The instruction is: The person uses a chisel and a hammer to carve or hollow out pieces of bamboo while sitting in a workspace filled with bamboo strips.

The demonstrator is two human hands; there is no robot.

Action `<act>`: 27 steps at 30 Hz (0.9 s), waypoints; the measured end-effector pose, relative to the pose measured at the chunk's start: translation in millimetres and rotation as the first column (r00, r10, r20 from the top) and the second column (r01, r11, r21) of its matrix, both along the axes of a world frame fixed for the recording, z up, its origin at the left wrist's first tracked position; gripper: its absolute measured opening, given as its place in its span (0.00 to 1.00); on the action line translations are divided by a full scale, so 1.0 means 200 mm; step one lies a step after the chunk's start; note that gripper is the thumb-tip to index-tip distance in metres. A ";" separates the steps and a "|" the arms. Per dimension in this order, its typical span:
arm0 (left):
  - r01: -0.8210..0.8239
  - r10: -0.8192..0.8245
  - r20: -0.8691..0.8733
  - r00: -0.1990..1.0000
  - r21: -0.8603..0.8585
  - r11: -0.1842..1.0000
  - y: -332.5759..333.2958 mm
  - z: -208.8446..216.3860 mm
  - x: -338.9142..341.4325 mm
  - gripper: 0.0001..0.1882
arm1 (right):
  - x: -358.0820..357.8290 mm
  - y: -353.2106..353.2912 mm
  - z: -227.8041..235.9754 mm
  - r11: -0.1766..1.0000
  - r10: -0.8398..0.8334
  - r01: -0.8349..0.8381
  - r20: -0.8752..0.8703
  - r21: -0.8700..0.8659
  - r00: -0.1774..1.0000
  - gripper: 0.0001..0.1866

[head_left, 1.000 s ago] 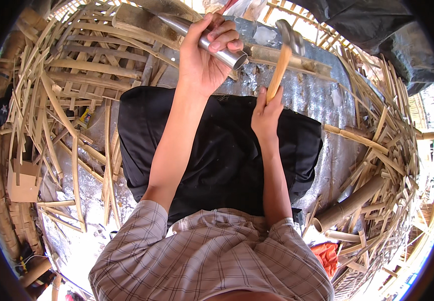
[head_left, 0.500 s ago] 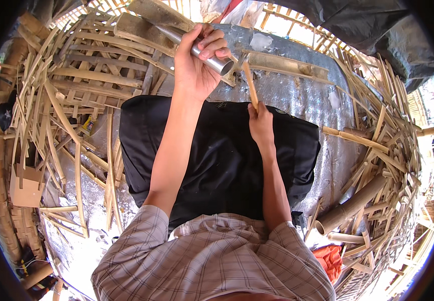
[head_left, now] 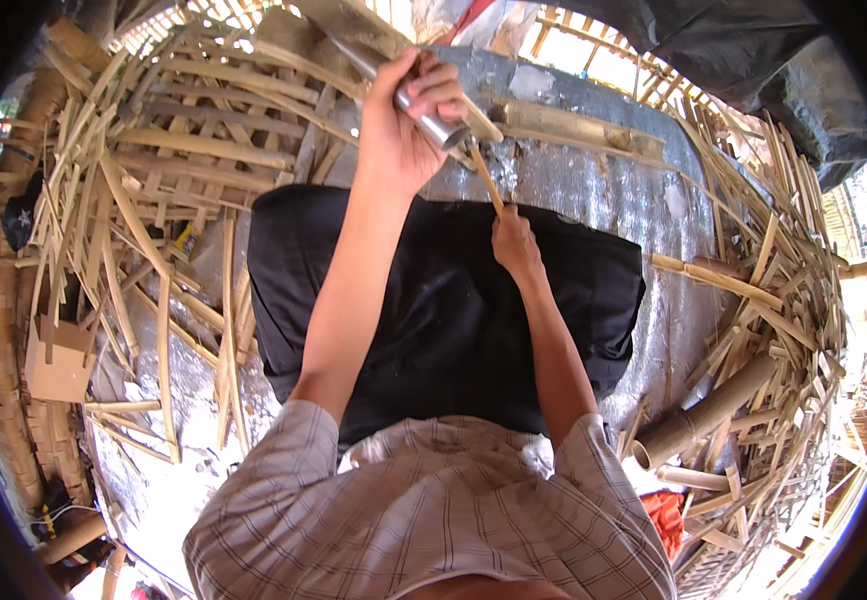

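Observation:
My left hand (head_left: 400, 135) is wrapped round a tapered steel rod (head_left: 365, 62), its wide flat end toward me and its narrow end slanting to the far left, over split bamboo (head_left: 275, 38). In my right hand (head_left: 517, 243) is the wooden handle (head_left: 487, 181) of a slim tool that looks like a hammer. Its far end is beside the rod's wide end; the head is hard to make out, and I cannot tell whether they touch. Black cloth (head_left: 433, 320) covers my lap beneath both forearms.
A halved bamboo length (head_left: 583, 134) lies at the far right on a grey sheet (head_left: 673, 260). Bamboo strips (head_left: 203, 157) pile up at left. A thick bamboo tube (head_left: 703, 412), more strips and orange cloth (head_left: 663, 522) are at right. A cardboard box (head_left: 58, 360) stands far left.
The tool in my right hand has swung left, bringing its far end close to the rod's wide end. My left hand keeps its hold on the rod; the whole view has shifted slightly.

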State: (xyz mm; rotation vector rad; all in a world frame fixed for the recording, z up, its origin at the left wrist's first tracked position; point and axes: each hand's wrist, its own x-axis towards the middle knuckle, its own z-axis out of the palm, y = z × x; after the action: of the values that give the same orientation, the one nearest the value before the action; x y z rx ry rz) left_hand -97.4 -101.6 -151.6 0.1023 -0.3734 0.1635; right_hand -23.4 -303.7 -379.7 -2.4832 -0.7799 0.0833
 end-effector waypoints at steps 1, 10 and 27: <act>-0.012 0.012 -0.015 1.000 0.023 1.000 0.01 0.02 0.01 0.10 | 0.05 0.02 0.01 0.999 -0.012 0.013 -0.036 0.047 0.999 0.12; -0.104 0.104 -0.036 0.994 0.001 0.995 0.05 -0.02 -0.02 0.11 | -0.07 -0.02 0.41 0.928 -0.032 0.069 -0.108 0.365 0.994 0.16; -0.077 0.079 -0.083 0.993 0.020 0.997 0.08 -0.04 -0.02 0.10 | 0.04 0.03 0.02 0.990 -0.032 0.040 -0.058 0.137 0.998 0.14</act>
State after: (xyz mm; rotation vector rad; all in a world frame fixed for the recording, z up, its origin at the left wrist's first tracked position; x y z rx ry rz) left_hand -101.9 -86.5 -160.0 0.1398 -0.2871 0.2327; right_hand -15.6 -298.7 -376.1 -2.3525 -0.6936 0.0828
